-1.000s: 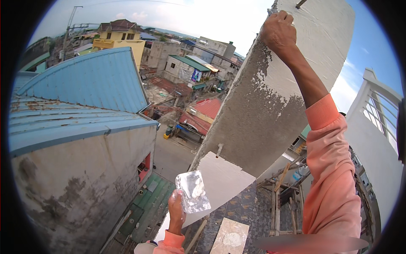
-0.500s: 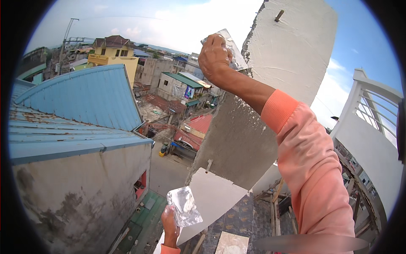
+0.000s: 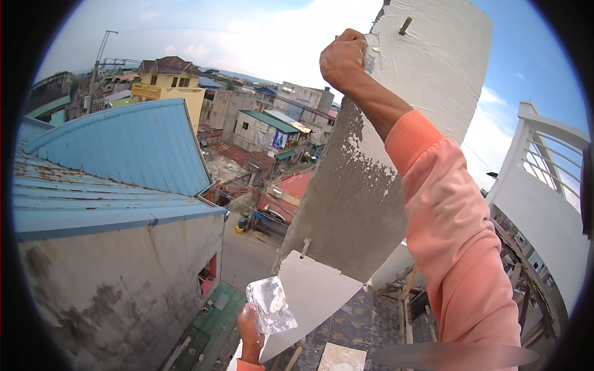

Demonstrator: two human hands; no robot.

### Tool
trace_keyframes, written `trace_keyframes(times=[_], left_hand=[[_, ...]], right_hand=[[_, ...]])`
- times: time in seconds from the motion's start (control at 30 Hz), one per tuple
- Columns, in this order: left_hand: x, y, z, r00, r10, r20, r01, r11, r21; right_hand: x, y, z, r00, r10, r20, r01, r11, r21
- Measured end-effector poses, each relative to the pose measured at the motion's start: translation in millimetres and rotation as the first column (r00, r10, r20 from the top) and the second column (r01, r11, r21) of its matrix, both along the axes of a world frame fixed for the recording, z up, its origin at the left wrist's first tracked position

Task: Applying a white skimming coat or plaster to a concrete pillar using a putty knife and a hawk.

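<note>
High on the concrete wall panel (image 3: 352,204), my right hand (image 3: 344,59) is closed around a flat metal putty scraper (image 3: 372,54), its blade against the panel's upper left edge. White putty (image 3: 433,68) coats the panel's top, grey concrete shows across its middle, and another white patch (image 3: 312,290) covers the bottom. Ragged putty flecks lie below my right wrist. Low down, my left hand (image 3: 250,331) grips a second flat metal scraper (image 3: 271,304) by its edge, with a lump of white putty (image 3: 276,301) on its face.
Two short rods (image 3: 405,26) stick out of the panel, one high and one low. To the left is a blue metal roof (image 3: 124,148) over a stained wall, with a street (image 3: 247,253) far below. Timber scaffolding (image 3: 405,309) and a white railing (image 3: 550,167) stand right.
My right hand has moved right and slightly up, bringing its scraper from beyond the panel's left edge onto the surface. The left hand and its scraper stay almost in place.
</note>
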State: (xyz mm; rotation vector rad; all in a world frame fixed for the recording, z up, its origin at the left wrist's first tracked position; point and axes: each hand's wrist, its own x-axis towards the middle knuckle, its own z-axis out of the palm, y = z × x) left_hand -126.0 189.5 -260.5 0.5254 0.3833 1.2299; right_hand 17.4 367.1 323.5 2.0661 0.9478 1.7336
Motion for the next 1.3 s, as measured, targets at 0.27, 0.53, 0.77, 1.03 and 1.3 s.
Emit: trace_keyframes(times=[0.27, 0.53, 0.77, 1.03, 1.3], left_hand=[[-9, -7, 10, 0.997, 0.072, 0.022, -0.072, 0.997, -0.015], [-6, -7, 16, 0.998, 0.015, 0.057, -0.015, 1.000, 0.002], [-12, -7, 24, 0.999, 0.045, 0.019, -0.045, 0.999, -0.006], [-11, -4, 15, 0.997, 0.062, 0.046, -0.061, 0.998, -0.012], [-10, -15, 20, 0.999, 0.035, 0.024, -0.035, 0.999, -0.001]], right_hand=[[-13, 42, -12, 0.992, -0.105, 0.067, 0.083, 0.959, 0.272], [-54, 45, -23, 0.986, 0.142, 0.093, -0.156, 0.972, 0.177], [-20, -85, -4, 0.935, 0.277, 0.222, -0.279, 0.960, -0.023], [68, -112, -11, 0.811, 0.511, 0.286, -0.543, 0.839, 0.039], [63, -95, -89, 0.755, 0.543, 0.367, -0.545, 0.831, -0.111]])
